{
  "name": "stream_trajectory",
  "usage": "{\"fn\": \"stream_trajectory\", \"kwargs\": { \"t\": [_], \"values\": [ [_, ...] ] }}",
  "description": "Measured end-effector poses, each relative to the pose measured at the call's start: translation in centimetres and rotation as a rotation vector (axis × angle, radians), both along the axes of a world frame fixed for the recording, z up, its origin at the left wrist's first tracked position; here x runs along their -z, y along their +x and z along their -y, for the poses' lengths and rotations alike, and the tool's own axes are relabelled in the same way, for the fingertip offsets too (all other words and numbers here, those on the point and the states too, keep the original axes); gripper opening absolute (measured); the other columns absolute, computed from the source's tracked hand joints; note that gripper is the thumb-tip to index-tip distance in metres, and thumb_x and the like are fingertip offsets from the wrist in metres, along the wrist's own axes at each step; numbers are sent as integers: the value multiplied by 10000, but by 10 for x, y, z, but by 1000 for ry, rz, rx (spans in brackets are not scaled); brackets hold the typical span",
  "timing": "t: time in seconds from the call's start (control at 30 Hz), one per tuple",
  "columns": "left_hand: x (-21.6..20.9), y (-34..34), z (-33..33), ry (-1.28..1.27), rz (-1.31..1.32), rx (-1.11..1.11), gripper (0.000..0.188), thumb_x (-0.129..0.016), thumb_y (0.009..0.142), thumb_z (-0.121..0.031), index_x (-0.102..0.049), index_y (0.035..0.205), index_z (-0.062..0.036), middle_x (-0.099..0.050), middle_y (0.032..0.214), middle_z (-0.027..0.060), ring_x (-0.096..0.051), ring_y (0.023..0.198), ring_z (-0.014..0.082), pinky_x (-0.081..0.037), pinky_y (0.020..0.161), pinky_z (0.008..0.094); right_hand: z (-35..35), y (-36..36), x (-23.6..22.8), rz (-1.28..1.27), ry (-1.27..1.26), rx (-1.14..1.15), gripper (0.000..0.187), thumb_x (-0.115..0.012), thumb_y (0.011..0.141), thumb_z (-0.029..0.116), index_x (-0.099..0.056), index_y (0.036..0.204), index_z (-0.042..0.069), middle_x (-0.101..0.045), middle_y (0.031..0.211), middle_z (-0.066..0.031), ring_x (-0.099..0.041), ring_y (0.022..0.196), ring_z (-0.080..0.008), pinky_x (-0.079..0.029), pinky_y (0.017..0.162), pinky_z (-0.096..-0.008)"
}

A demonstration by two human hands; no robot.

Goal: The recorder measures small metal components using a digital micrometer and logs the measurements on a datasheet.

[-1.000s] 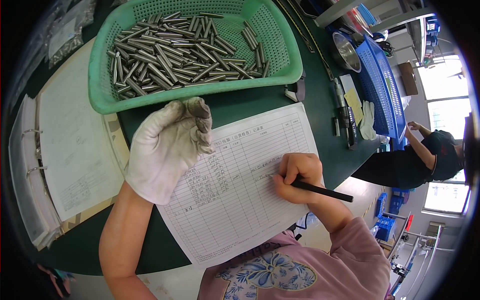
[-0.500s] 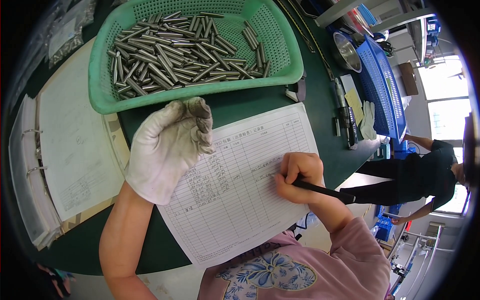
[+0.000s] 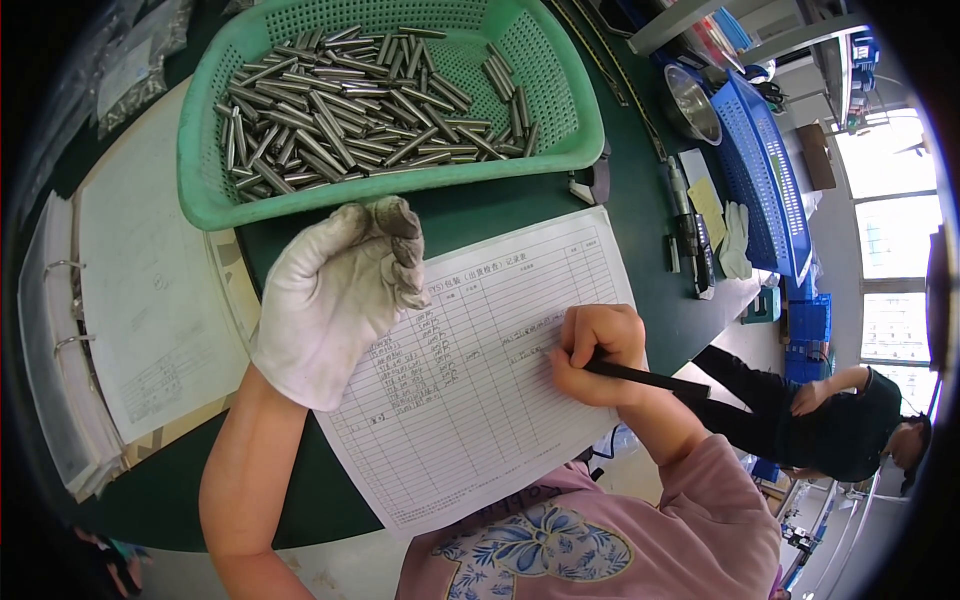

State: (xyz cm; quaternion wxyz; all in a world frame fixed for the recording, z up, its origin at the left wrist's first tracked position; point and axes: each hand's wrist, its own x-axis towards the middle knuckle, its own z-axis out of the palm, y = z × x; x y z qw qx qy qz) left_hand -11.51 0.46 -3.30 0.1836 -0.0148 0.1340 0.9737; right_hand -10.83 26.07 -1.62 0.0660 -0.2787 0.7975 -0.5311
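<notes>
My right hand (image 3: 600, 355) is bare and closed around a black pen (image 3: 650, 378), low over the right part of a printed record sheet (image 3: 500, 430). Handwritten entries fill several rows of its table. On my left hand (image 3: 335, 295) is a white work glove with greyed fingertips. It rests at the sheet's upper left edge, fingers loosely curled and nothing visible in them. Just beyond the glove stands a green plastic basket (image 3: 390, 186), heaped with short metal pins (image 3: 340, 110).
An open ring binder (image 3: 160, 300) lies to the left, with bagged parts (image 3: 135, 75) behind it. Right of the basket are a micrometer (image 3: 690, 220), a spare glove (image 3: 736, 240), a metal bowl (image 3: 692, 105) and a blue basket (image 3: 760, 170). Another person (image 3: 830, 425) stands farther off.
Both my hands, the pen and the sheet look almost unmoved. The person in the background has shifted lower in the picture and changed posture, bringing an arm in toward the body.
</notes>
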Motion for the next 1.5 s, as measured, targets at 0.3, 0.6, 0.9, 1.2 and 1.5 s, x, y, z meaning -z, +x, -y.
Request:
{"fn": "stream_trajectory", "kwargs": {
  "t": [0.3,0.6,0.9,1.2,1.5],
  "values": [
    [-9,-1,-2,-36,73,8,244,-479,887,-229,-545,984,-16,-581,890,90,-536,777,185,-421,693,306,-2,0,-1,86,-65,28,250,-626,660,-62,-420,618,73,-499,584,-35,-470,498,-119,-342,455,-231],
    [-5,1,-8,-107,71,-16,228,-534,850,-248,-597,940,-49,-566,814,53,-453,671,166,-367,633,299,-31,-21,-13,-599,442,53,308,-617,743,123,-528,1038,125,-576,1065,-58,-569,909,-237,-449,769,-362],
    [-6,5,-7,-135,65,-28,223,-540,854,-243,-611,956,-58,-570,813,52,-460,690,160,-372,651,295,-73,-26,-8,-686,571,109,319,-540,804,141,-493,1119,129,-531,1176,-88,-527,1027,-242,-392,879,-365],
    [-12,2,-8,-137,23,-44,210,-531,860,-222,-586,948,-40,-515,786,61,-441,693,155,-368,651,290,-85,-28,-1,-618,493,170,378,-501,748,9,-543,1109,112,-570,1129,-79,-550,982,-247,-408,843,-360],
    [-5,5,-6,-154,6,-69,224,-549,846,-230,-606,965,-50,-574,861,61,-453,700,160,-363,646,289,-85,-29,8,-589,354,249,391,-489,700,-48,-563,1064,73,-591,1062,-87,-563,933,-265,-443,768,-350]
  ]
}}
